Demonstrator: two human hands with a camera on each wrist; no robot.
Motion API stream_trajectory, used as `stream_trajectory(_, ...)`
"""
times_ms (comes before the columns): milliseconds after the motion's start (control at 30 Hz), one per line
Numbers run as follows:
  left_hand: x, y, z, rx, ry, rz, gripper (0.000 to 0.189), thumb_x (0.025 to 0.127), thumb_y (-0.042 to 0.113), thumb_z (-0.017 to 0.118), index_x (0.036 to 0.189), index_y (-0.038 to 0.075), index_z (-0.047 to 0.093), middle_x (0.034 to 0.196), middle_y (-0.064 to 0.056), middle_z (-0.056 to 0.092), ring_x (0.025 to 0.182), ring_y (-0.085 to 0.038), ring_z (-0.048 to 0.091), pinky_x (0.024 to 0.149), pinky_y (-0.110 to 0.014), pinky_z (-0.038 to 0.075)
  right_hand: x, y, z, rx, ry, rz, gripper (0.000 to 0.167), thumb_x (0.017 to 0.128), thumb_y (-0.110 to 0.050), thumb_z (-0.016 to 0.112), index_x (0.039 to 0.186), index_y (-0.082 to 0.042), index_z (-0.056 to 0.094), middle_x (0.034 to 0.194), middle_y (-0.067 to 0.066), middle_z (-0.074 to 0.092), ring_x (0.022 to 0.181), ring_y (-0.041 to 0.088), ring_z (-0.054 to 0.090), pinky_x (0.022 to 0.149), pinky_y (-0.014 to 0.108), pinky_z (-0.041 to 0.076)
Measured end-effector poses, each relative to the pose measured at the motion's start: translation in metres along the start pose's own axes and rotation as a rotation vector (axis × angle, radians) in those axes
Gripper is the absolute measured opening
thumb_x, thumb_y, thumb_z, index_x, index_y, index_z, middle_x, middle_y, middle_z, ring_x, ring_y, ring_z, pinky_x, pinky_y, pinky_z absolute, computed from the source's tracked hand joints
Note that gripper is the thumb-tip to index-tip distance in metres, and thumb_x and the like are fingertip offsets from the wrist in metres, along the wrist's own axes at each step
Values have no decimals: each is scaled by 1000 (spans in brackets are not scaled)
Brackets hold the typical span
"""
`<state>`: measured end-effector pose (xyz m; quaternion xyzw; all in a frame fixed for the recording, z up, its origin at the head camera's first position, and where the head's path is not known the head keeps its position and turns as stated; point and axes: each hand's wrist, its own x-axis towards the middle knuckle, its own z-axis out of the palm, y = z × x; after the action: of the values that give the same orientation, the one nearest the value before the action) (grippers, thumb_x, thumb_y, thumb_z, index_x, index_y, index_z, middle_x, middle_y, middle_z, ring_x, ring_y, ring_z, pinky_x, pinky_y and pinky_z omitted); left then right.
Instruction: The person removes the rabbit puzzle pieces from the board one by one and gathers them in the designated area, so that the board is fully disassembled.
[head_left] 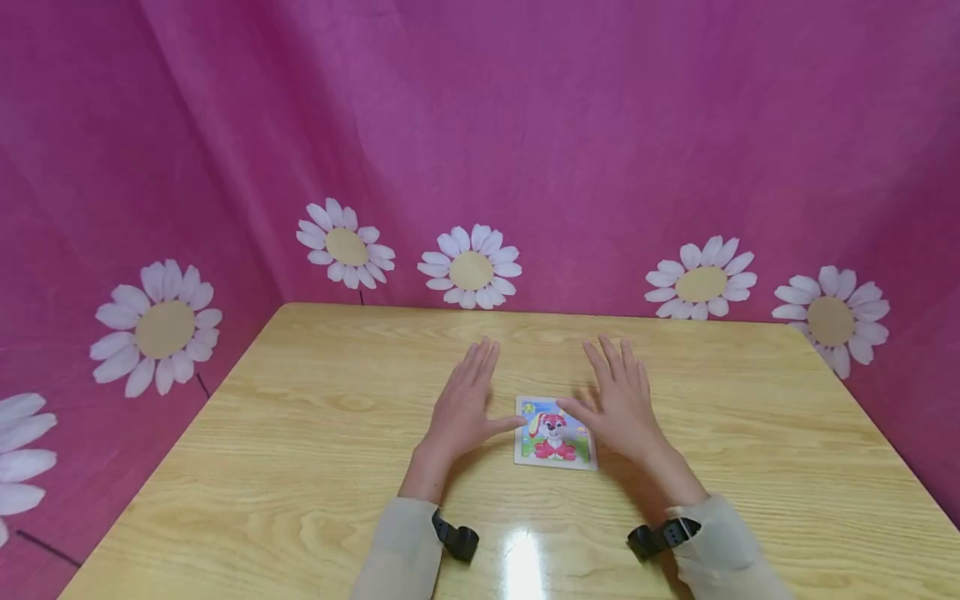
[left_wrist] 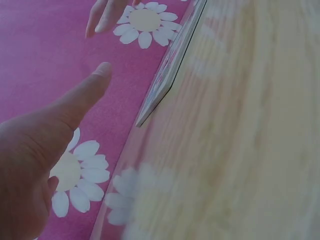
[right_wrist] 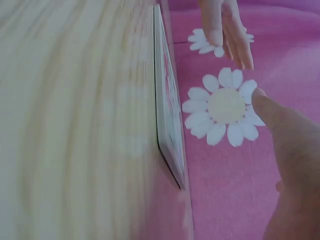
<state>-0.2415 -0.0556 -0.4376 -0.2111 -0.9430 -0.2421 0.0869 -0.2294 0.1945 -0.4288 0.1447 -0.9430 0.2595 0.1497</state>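
Shows a glossy tabletop [head_left: 300, 433] in pale wood grain, with rounded far corners and a bright white glare [head_left: 522, 562] toward the near side. Has a magenta cloth [head_left: 525, 125] hanging behind and to both sides, softly creased. Carries six white daisies [head_left: 470, 270] with yellow centres in the head view, one cut off at far left, and a few thin dark stems [head_left: 48, 547].
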Motion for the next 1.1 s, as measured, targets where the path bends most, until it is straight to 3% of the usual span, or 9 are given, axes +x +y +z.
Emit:
stream_trajectory(233,1,-1,6,-114,-77,-17,111,78,57,75,159,22,7,167,6,8,155,-15,10,126,-40,18,6,-7,13,155,-79,-64,94,82,-33,78,155,-9,24,163,18,17,151,43,9,117,70,13)
stream_trajectory(433,0,-1,10,-182,-141,-20,105,80,52,75,158,19,15,166,1,16,154,-19,18,125,-44,23,8,-9,24,269,-158,-89,88,83,-24,79,152,-3,29,157,22,27,145,43,25,116,64,28)
stream_trajectory(567,-2,-1,13,-208,-201,-41,96,82,53,73,157,20,24,164,1,24,152,-19,24,123,-43,27,9,-9,27,297,-188,-103,78,84,-19,77,147,1,35,147,24,39,130,40,51,104,51,49)
stream_trajectory(667,-2,0,14,-210,-231,-49,89,82,54,73,154,20,32,161,0,32,150,-21,30,122,-44,30,11,-9,29,311,-197,-119,70,84,-15,77,142,3,42,135,23,49,113,37,64,90,43,58)
stream_trajectory(900,-3,-1,16,-184,-250,-36,79,82,52,73,148,19,45,155,-2,43,146,-23,38,120,-45,34,14,-10,33,243,-228,-114,51,85,-17,76,128,2,56,117,15,61,104,27,64,88,42,57)
stream_trajectory(1100,-4,-2,16,-176,-281,-31,75,83,52,72,147,20,47,157,-1,41,148,-23,34,121,-47,31,17,-9,36,227,-271,-99,40,86,-19,75,120,0,62,108,11,62,92,18,59,82,30,54)
